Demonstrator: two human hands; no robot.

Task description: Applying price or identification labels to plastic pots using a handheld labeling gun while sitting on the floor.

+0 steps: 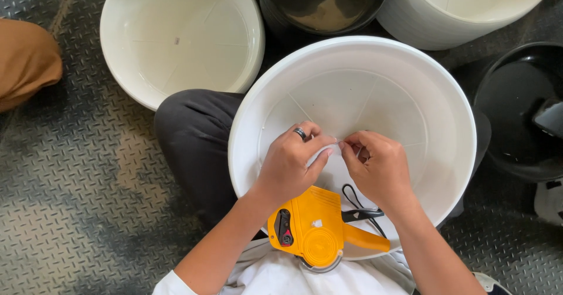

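A large white plastic bucket rests on my lap, its open mouth facing up. Inside it, my left hand, wearing a dark ring, and my right hand meet fingertip to fingertip. Between the pinched fingers there is a thin pale strip or thread, too small to identify. Just below the hands, a yellow hand-held label gun with a black cord lies against the bucket's near rim and my white shirt.
Another white bucket stands at the upper left, a third at the upper right. A black bucket sits at the top, another black one at the right. The floor is metal tread plate. An orange-brown fabric shows at the left edge.
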